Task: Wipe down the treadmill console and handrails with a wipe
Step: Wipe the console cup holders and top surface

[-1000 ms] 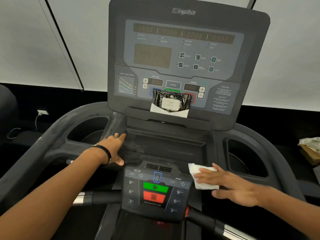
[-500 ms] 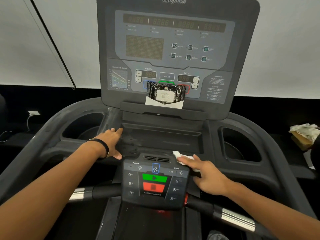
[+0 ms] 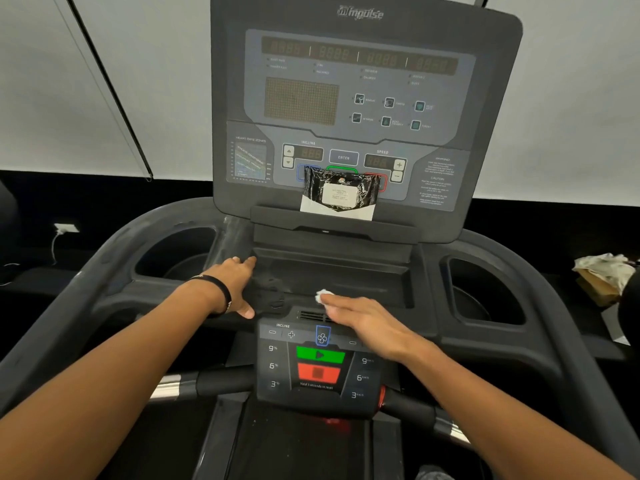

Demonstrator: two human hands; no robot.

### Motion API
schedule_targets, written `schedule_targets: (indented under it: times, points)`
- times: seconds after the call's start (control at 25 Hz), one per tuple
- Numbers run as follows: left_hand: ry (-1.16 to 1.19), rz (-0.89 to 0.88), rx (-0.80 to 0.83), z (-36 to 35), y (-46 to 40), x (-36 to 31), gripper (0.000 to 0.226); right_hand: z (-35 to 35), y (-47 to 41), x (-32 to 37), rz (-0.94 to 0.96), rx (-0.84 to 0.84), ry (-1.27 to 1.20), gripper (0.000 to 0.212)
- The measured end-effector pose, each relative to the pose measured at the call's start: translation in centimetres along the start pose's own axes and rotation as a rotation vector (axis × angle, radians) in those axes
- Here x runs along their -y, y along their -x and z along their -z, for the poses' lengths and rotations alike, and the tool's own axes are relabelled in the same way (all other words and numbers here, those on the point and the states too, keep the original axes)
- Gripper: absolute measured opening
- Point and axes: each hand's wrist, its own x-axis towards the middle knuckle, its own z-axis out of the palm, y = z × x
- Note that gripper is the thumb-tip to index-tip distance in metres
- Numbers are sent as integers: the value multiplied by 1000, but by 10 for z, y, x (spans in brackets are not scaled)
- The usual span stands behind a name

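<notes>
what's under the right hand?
A white wipe, pressed flat under the right hand near the fan vent. Only its corner shows past the fingers; the rest, and the panel beneath, are covered.

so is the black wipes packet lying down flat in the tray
No, the wipes packet stands propped on the ledge against the upper console, above the tray.

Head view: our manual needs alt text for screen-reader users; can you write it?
A right hand presses a white wipe flat on a treadmill's lower control panel; the left hand rests open beside the tray. A wipes packet leans against the upright console.
</notes>
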Motion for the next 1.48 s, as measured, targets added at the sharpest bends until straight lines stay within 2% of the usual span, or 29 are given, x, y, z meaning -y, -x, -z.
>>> schedule_targets:
  times: [0.12,0.16,0.32,0.44,0.48,0.52,0.6,0.64,0.68,0.76,0.88,1.04,1.16,1.24,1.4,1.48]
  points:
    - [8,3,-2,1,1,1,123,-19,-35,43,17,128,210,38]
    - [14,7,-2,1,2,0,123,-27,-42,53,21,158,260,40]
    - [67,5,-27,-2,4,3,122,-27,-48,48,25,159,343,56]
    - [121,-1,-48,-8,6,8,122,17,-29,6,-95,63,209,85]
    - [137,5,-54,-9,6,10,123,32,-21,-9,-113,68,126,86]
    - [152,10,-57,-9,6,11,124,43,-14,-25,-100,86,31,76]
    - [169,13,-57,-11,6,13,125,52,0,-43,-81,62,-70,32]
    - [170,14,-53,-10,5,13,125,50,5,-53,-75,34,-91,27]
    - [168,17,-52,-9,4,12,126,46,7,-60,-68,18,-106,33]
    - [148,27,-43,-7,2,11,126,36,8,-60,-49,45,-8,36]
    - [83,34,-18,-2,1,4,126,27,-14,-26,-129,114,93,51]
    - [8,46,8,2,-2,-2,125,10,-69,-3,-135,209,195,85]
    - [47,64,22,-1,3,-4,119,22,-68,-22,-85,172,270,76]
    - [93,72,2,-6,7,-2,116,41,-46,-36,-57,121,408,66]
    - [125,66,-27,-8,12,-1,110,82,0,-70,-175,90,690,61]
    - [122,57,-23,-7,13,-4,106,94,13,-74,-106,47,796,58]
